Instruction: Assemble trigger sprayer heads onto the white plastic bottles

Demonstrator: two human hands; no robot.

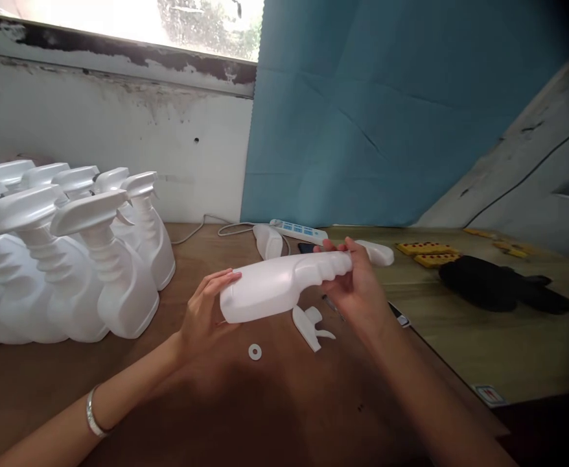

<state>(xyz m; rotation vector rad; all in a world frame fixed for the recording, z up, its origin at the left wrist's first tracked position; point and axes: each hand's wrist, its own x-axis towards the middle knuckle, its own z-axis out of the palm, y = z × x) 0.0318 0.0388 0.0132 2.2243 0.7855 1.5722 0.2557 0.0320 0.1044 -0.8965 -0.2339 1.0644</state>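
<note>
A white plastic spray bottle body (265, 285) without its trigger head lies sideways in the air between my two hands. My left hand (207, 301) grips its base end at the left. Around the ribbed neck end my right hand (357, 282) is closed. Below the bottle, a white trigger spray head (308, 325) rests on the brown table, and a small white ring washer (255, 352) lies to its left. Behind my right hand another white plastic piece (376, 253) shows, partly hidden.
Several assembled white spray bottles (124, 285) stand in rows at the left. Toward the wall are a power strip (299, 231), a cable and a white bottle-like piece (267, 242). At the right lie yellow blocks (428, 250) and a black cloth-like item (493, 283).
</note>
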